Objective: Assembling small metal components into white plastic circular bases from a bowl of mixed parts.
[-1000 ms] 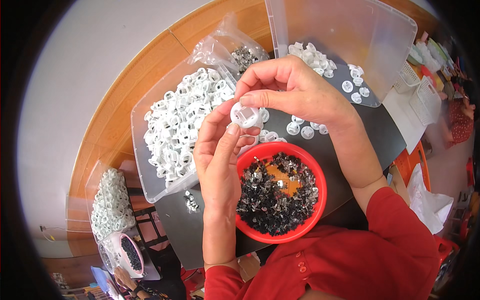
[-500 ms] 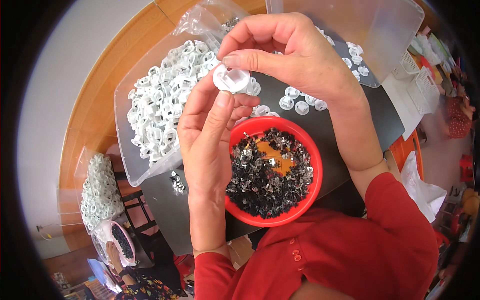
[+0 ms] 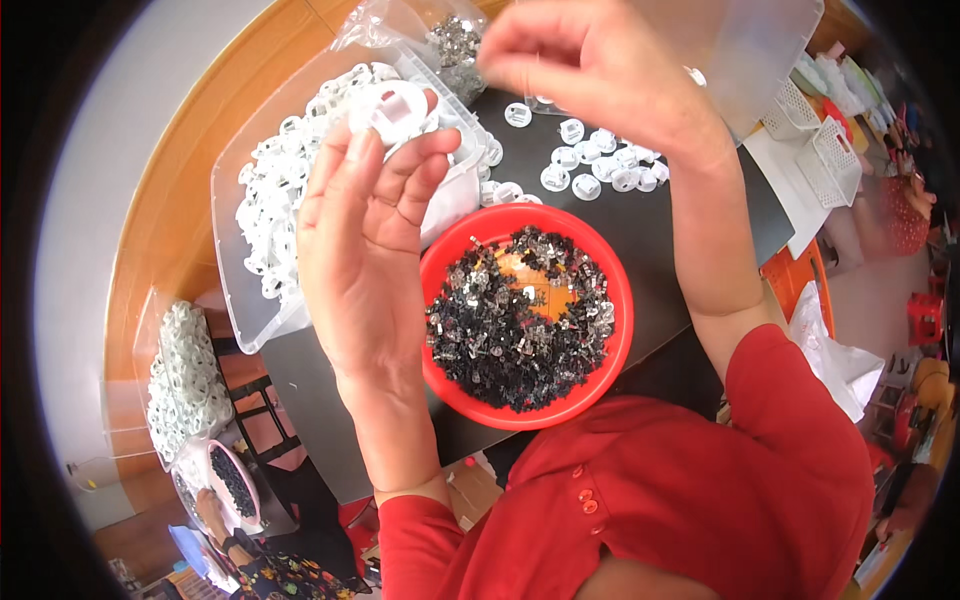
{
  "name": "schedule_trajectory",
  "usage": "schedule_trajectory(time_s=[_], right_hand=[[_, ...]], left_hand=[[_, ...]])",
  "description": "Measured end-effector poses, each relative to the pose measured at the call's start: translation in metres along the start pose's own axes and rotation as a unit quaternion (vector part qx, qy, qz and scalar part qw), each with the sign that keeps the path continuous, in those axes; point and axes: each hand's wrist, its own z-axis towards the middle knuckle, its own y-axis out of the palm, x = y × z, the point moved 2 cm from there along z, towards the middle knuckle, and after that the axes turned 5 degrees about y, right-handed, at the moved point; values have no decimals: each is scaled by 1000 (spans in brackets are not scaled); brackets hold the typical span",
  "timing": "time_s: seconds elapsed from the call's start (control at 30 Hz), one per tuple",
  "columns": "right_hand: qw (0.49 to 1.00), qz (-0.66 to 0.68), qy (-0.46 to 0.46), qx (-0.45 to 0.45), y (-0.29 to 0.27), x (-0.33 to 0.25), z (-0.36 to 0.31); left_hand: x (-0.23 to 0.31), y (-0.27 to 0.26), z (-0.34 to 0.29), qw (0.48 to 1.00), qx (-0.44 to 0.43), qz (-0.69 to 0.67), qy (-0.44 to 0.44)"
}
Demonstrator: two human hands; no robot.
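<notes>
My left hand [image 3: 365,230] holds a round white plastic part [image 3: 398,112] with a rectangular opening, gripped between thumb and fingers above the tub's near side. My right hand [image 3: 600,75] is raised at the top, apart from that part and beside a clear bag of small metal pieces [image 3: 457,45]. Its thumb and fingertips are drawn together and slightly blurred; whatever may be between them is too small to make out. Below both hands sits a red bowl [image 3: 622,330], filled with small black and metal pieces [image 3: 510,355].
A clear tub [image 3: 232,290] heaped with white parts [image 3: 275,215] stands at left. More round white parts [image 3: 590,165] lie on the dark table [image 3: 660,265]. White baskets [image 3: 832,165] are at right. At lower left, another person's hand [image 3: 210,512] reaches by a pink bowl [image 3: 252,490].
My right hand has left the white part and moved up and slightly right. My left hand has carried the part up and left, toward the tub. The whole view has shifted slightly.
</notes>
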Motion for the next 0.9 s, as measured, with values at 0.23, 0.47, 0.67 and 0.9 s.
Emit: schedule_trajectory(time_s=[0.23, 0.47, 0.67, 0.9], right_hand=[[920, -169, -18, -354, 52, 34, -64], [954, -180, 46, -236, 61, 40, -92], [956, -236, 31, -171, 75, 41, -92], [967, -237, 28, -89, 90, 50, -87]], left_hand=[[15, -6, -5, 998, -16, -46, 39], [23, -2, -11, 996, -52, -42, 53], [30, -22, -8, 973, -157, -158, 60], [36, -18, -10, 964, -194, -168, 71]])
